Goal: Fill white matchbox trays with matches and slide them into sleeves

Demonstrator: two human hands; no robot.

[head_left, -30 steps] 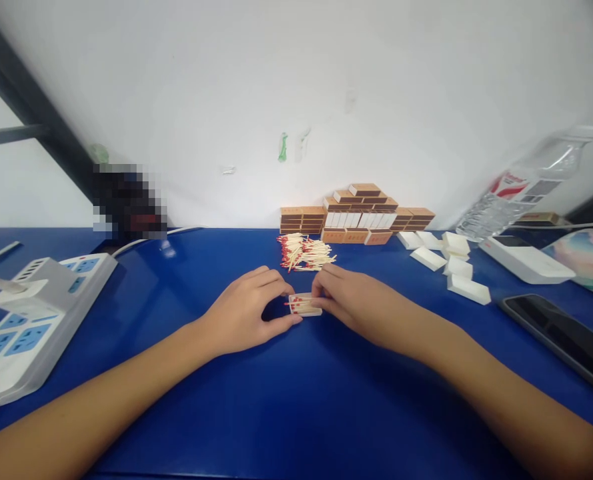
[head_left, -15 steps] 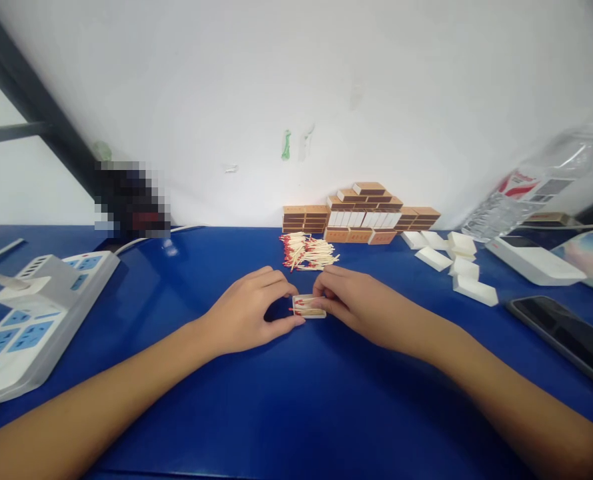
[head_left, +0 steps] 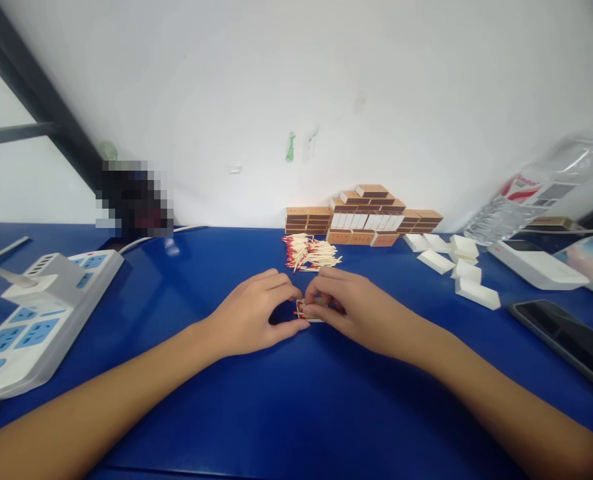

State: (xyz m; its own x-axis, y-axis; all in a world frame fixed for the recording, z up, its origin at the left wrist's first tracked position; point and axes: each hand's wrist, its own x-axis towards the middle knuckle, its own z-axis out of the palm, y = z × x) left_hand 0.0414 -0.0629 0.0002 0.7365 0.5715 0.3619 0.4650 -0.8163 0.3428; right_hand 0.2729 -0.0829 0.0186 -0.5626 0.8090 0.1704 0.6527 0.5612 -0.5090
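Observation:
A small white matchbox tray (head_left: 317,320) with red-headed matches (head_left: 301,311) inside lies on the blue table, partly covered by my fingers. My left hand (head_left: 256,313) steadies the tray's left end, thumb at the near side and fingertips at the far side. Over the tray, my right hand (head_left: 346,303) is closed in a pinch, its thumb and fingertips on the matches; how many they grip is hidden. Just beyond the hands is a loose heap of matches (head_left: 312,253), red heads mostly to the left.
Stacked matchboxes (head_left: 364,219) stand against the wall. To their right lie several white trays (head_left: 476,292), a tilted water bottle (head_left: 521,193), a white device (head_left: 539,265) and a phone (head_left: 566,340). A power strip (head_left: 41,327) sits at the left.
My right hand's fingertips have moved left over the tray, from its right end to near the match heads. My left hand stays at the tray's left end.

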